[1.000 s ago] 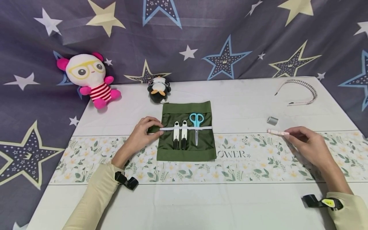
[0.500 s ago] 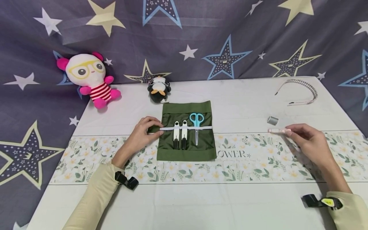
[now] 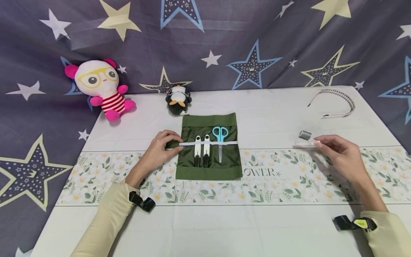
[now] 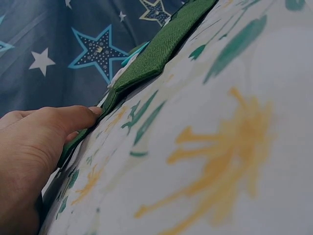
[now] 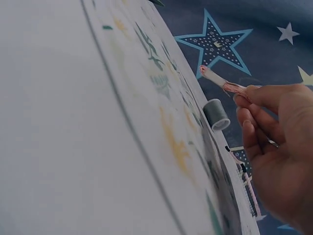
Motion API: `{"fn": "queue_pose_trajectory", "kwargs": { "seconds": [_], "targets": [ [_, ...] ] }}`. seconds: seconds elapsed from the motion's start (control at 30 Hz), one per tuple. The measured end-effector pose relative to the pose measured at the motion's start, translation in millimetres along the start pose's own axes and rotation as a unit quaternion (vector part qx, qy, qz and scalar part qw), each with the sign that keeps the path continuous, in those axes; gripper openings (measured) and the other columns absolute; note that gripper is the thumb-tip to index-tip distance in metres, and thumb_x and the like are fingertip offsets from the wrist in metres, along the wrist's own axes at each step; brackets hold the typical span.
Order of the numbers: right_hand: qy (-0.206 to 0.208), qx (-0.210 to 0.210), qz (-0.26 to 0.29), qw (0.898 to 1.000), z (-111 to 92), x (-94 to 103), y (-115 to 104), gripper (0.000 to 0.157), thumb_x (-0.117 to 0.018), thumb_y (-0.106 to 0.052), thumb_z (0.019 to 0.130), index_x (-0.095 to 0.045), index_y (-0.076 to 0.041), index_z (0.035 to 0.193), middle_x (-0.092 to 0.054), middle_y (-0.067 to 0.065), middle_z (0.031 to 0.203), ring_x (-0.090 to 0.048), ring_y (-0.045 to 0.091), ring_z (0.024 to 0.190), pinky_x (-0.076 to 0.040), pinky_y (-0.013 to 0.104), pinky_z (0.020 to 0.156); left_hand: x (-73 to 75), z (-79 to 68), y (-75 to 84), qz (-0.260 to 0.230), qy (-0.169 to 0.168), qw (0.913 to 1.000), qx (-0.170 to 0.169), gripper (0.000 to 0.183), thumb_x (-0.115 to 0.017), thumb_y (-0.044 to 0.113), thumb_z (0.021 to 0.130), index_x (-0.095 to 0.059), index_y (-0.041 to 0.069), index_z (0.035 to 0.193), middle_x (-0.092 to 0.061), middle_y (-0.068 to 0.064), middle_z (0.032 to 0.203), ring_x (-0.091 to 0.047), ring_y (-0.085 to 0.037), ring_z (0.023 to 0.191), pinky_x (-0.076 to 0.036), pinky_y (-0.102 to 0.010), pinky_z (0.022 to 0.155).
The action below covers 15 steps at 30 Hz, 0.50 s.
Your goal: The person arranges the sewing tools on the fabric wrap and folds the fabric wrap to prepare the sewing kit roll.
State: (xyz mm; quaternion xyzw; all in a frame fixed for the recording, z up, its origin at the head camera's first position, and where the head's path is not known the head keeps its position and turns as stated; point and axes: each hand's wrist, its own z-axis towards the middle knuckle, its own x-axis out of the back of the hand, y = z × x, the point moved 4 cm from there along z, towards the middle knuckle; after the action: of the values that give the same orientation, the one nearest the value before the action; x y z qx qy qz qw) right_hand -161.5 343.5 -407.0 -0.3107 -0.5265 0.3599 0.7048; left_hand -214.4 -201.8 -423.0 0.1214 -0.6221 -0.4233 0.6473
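Observation:
In the head view my left hand (image 3: 161, 149) holds the left edge of a green fabric tool roll (image 3: 208, 173), thumb and fingertips beside the end of its white elastic band (image 3: 187, 144). Two white-and-black snips (image 3: 197, 151) and blue-handled scissors (image 3: 220, 135) lie under that band. My right hand (image 3: 341, 154) pinches a slim white stick wound with pink thread (image 3: 303, 144), above the table on the right. The right wrist view shows the stick's free end pointing away from the fingertips. A grey thread spool (image 3: 304, 135) lies just behind the stick.
Behind the roll sits a penguin plush (image 3: 178, 100). A pink panda plush (image 3: 102, 89) leans at the back left. At the back right lies a headband (image 3: 343, 101). The table (image 3: 208, 232) has a floral strip and ends against a starry curtain (image 3: 192, 50).
My right hand shifts slightly left and away from me with the thread-wound stick. The left hand stays at the tool roll's edge, and the tools keep their places.

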Motion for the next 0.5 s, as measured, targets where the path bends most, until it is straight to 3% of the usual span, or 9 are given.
{"fn": "queue_pose_trajectory", "kwargs": {
  "seconds": [0.5],
  "targets": [
    [-0.03, 0.034, 0.016, 0.999, 17.9, -23.8, -20.1, 0.02, -0.069, -0.005, 0.1, -0.07, 0.005, 0.118, -0.071, -0.012, 0.103, -0.064, 0.009, 0.086, -0.048, 0.011, 0.073, -1.2, 0.4, -3.1, -0.006, -0.005, 0.9999, 0.013, 0.027, -0.078, 0.027, 0.096, -0.075, 0.015, 0.119, -0.058, -0.005, 0.134, -0.046, -0.028, 0.129, -0.036, -0.058, 0.109]
  ]
}}
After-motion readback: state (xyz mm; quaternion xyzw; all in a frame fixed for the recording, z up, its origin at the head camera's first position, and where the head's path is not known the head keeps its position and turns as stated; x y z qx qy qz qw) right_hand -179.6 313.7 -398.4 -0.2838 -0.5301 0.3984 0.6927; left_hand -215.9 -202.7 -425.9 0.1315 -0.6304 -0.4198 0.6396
